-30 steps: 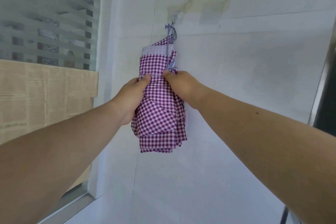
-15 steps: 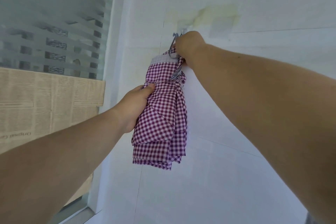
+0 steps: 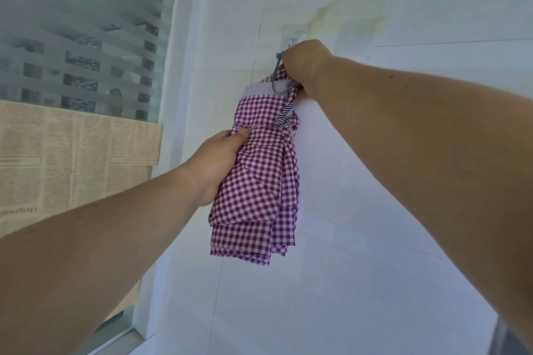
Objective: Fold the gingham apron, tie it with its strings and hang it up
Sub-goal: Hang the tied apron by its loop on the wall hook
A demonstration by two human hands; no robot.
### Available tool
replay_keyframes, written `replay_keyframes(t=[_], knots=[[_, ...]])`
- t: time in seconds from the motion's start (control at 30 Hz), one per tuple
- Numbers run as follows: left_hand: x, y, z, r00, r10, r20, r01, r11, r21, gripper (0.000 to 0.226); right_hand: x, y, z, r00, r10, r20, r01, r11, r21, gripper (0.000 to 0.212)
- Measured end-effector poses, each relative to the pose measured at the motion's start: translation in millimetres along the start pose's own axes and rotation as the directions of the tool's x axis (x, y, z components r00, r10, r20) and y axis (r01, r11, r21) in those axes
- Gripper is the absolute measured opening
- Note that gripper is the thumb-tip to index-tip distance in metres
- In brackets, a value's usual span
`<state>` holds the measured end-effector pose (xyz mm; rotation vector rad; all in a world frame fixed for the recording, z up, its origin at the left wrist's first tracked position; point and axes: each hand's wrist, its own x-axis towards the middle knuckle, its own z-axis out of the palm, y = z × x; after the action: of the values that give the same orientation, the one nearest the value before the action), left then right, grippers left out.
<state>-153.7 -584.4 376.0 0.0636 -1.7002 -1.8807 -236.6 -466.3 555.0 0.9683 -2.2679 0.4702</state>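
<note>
Gingham apron – folded & tied into a bundle, hangs against the wall. Soft, light, floppy cloth, prob. slumps if let go; best held at the tied waist. Left hand grips it there. Right hand above, curled at the loop – fingers hidden, grip can't tell. Hook just above right hand.

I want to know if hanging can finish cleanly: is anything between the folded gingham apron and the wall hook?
Nothing visible blocks it. The apron hangs against the white wall just below the hook, with its loop reaching up there. The right hand covers the hook itself; the left hand grips the bundle's middle.
</note>
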Motion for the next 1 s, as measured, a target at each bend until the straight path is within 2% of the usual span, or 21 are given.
replay_keyframes(t=[0.1,0.17,0.23,0.27,0.33,0.43,0.5,0.53,0.63,0.73,0.77,0.9,0.93,1.0], knots=[[-1.3,-3.6,-2.1,1.000,-0.005,-0.008,0.005,1.000,-0.008,0.046,-11.8,-2.4,-2.4,1.000,-0.003,0.009,0.002,0.998,0.069,0.043],[-3.5,-5.8,-3.8,1.000,-0.012,-0.008,0.012,1.000,-0.005,0.051,-26.9,-2.8,2.7,0.998,0.051,-0.023,-0.045,0.975,0.216,0.030],[-5.6,-10.1,-7.2,0.999,-0.037,0.021,0.037,0.999,0.001,0.059,-44.4,-4.0,18.7,0.977,0.193,0.092,-0.212,0.829,0.518,0.035],[-6.4,-13.1,-9.4,0.997,-0.058,0.049,0.057,0.998,0.012,0.063,-53.8,-3.1,27.3,0.976,0.177,0.125,-0.217,0.784,0.582,0.040],[-10.3,-19.5,-12.5,0.986,-0.107,0.127,0.101,0.993,0.054,0.064,-76.7,4.5,41.7,0.975,0.210,0.070,-0.200,0.696,0.689,0.048],[-16.2,-30.8,-12.4,0.958,-0.139,0.250,0.115,0.987,0.109,0.058,-115.9,16.4,64.8,0.974,0.226,-0.009,-0.137,0.621,0.772,0.049],[-18.5,-36.3,-9.6,0.949,-0.143,0.281,0.121,0.988,0.093,0.061,-135.9,23.6,78.5,0.972,0.227,-0.066,-0.086,0.601,0.795,0.052],[-18.8,-37.5,-8.1,0.951,-0.141,0.273,0.127,0.989,0.071,0.062,-142.5,27.0,85.1,0.972,0.229,-0.046,-0.108,0.616,0.780,0.051],[-23.5,-38.0,-2.6,0.966,-0.131,0.223,0.125,0.991,0.042,0.057,-157.6,33.6,98.1,0.962,0.222,0.161,-0.266,0.615,0.742,0.048],[-30.4,-36.0,-1.5,0.972,-0.112,0.208,0.111,0.994,0.019,0.050,-160.0,38.6,99.6,0.960,0.209,0.187,-0.280,0.675,0.683,0.038],[-31.9,-35.2,-1.8,0.972,-0.113,0.208,0.117,0.993,-0.009,0.048,-160.6,39.7,99.4,0.962,0.204,0.180,-0.271,0.655,0.706,0.035],[-37.4,-41.5,1.3,0.978,-0.115,0.174,0.134,0.986,-0.103,0.044,-165.1,40.4,107.6,0.939,0.255,0.231,-0.321,0.406,0.856,0.021],[-38.7,-46.0,2.0,0.981,-0.115,0.157,0.131,0.987,-0.093,0.044,-168.1,40.4,112.1,0.932,0.258,0.254,-0.340,0.377,0.861,0.021],[-40.7,-57.0,0.4,0.984,-0.129,0.125,0.136,0.989,-0.049,0.052,-176.1,41.4,120.6,0.924,0.195,0.330,-0.377,0.315,0.871,0.038]])
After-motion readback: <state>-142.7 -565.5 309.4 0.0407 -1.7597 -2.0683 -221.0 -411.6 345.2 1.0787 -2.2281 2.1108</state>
